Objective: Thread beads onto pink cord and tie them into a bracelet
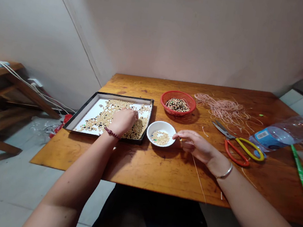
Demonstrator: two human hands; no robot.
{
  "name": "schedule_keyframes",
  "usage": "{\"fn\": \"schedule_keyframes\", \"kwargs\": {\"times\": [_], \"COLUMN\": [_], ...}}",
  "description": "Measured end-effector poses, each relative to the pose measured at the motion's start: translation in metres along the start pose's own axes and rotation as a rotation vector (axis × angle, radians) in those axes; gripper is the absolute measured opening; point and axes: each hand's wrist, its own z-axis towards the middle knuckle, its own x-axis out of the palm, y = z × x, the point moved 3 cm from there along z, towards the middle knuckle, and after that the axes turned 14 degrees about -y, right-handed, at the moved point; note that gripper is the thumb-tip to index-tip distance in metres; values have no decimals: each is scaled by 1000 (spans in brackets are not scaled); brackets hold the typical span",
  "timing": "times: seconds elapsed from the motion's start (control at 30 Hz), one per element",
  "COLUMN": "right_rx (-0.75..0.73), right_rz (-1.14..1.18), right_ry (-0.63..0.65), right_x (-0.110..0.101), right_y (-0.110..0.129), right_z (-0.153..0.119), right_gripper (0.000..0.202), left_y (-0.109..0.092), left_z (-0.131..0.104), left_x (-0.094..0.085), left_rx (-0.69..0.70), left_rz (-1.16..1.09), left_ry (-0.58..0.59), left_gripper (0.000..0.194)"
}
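Note:
My left hand reaches into a shallow black-edged tray with a white bottom. Its fingers curl down among pale and dark beads; the fingertips are hidden, and what they grip cannot be made out. To the right of the tray stands a small white bowl holding beads, mostly pale, with a few coloured ones. My right hand is closed in a pinch by the bowl's right rim. From it a thin cord trails down toward the table's front edge.
Behind the bowl sits a red basket of dark and pale beads. Tangled pink cord lies to its right. Scissors, a clear plastic bottle and a green strip occupy the right of the wooden table.

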Motion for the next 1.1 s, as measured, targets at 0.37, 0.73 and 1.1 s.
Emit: {"fn": "schedule_keyframes", "kwargs": {"times": [0.37,0.73,1.1], "right_rx": [11,-33,-112], "right_rz": [-2,5,-179], "right_ry": [26,19,4], "right_x": [3,-3,3], "right_y": [1,-6,-7], "right_z": [0,7,6], "right_gripper": [19,19,32], "left_y": [-2,-5,-45], "left_z": [0,-1,-1], "left_x": [5,-2,-14], "left_rx": [-7,-18,-13], "left_rz": [0,13,-1109], "left_ry": [13,-40,-58], "left_gripper": [25,19,15]}}
